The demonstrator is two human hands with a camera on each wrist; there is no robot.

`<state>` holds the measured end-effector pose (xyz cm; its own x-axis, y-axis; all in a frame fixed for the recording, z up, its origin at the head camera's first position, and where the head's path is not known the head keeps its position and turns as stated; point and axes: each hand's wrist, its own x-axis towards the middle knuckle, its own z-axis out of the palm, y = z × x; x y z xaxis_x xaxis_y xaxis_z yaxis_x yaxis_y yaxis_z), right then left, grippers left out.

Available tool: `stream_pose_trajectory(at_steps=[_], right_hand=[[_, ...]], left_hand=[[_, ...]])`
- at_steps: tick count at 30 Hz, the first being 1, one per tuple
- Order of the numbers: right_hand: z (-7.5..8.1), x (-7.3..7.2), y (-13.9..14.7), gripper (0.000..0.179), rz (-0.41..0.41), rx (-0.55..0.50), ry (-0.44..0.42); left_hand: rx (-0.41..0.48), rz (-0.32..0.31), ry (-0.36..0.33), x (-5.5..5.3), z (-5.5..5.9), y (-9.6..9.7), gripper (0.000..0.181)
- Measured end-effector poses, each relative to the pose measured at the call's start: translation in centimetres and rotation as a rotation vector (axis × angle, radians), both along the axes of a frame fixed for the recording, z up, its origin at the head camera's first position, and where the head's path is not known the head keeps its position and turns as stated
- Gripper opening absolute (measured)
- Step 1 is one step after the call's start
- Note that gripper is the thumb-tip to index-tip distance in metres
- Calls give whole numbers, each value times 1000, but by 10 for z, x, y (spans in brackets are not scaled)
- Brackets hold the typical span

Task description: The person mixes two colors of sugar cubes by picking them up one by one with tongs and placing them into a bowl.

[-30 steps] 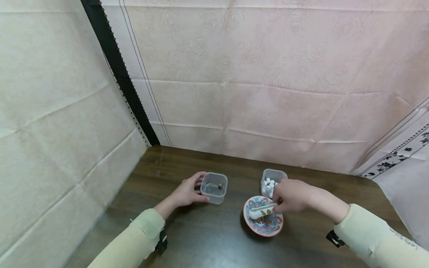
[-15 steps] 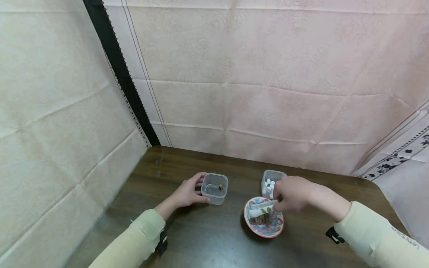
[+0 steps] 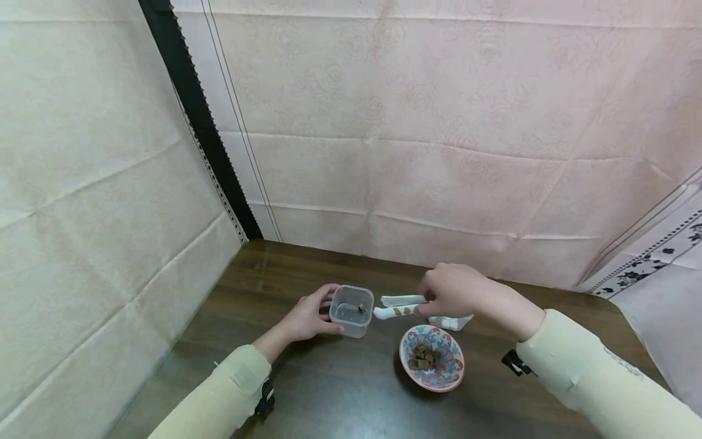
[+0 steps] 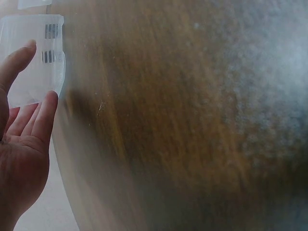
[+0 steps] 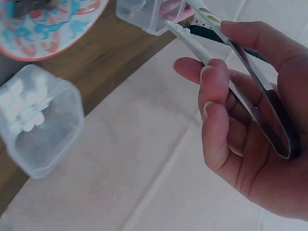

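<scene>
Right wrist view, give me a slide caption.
Right hand holding tongs, with a tub of white pieces and a patterned bowl nearby.

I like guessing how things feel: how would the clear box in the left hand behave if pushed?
The box is probably light: its see-through walls look thin, holding one small brown piece. Squarish, it would likely slide rather than roll.

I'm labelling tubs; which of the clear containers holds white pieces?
The right container, partly hidden by the right hand in the head view. The left container, held by the left hand, has a small brownish piece inside.
</scene>
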<state>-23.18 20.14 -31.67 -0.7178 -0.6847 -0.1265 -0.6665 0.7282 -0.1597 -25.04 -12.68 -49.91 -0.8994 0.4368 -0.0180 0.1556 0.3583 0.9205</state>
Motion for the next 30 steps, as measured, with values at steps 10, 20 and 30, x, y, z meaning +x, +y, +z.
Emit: stream_pose_trajectory(at_steps=[10,20,30], right_hand=[[-2,-20,-44,52,-4,104,12],[-10,-33,-85,34,-56,328,43],[-17,-35,-116,29,-82,403,98]], left_hand=[[3,-12,12,0,-1,1,83],[-1,-12,11,0,-1,2,84],[-3,-18,19,-1,0,0,83]])
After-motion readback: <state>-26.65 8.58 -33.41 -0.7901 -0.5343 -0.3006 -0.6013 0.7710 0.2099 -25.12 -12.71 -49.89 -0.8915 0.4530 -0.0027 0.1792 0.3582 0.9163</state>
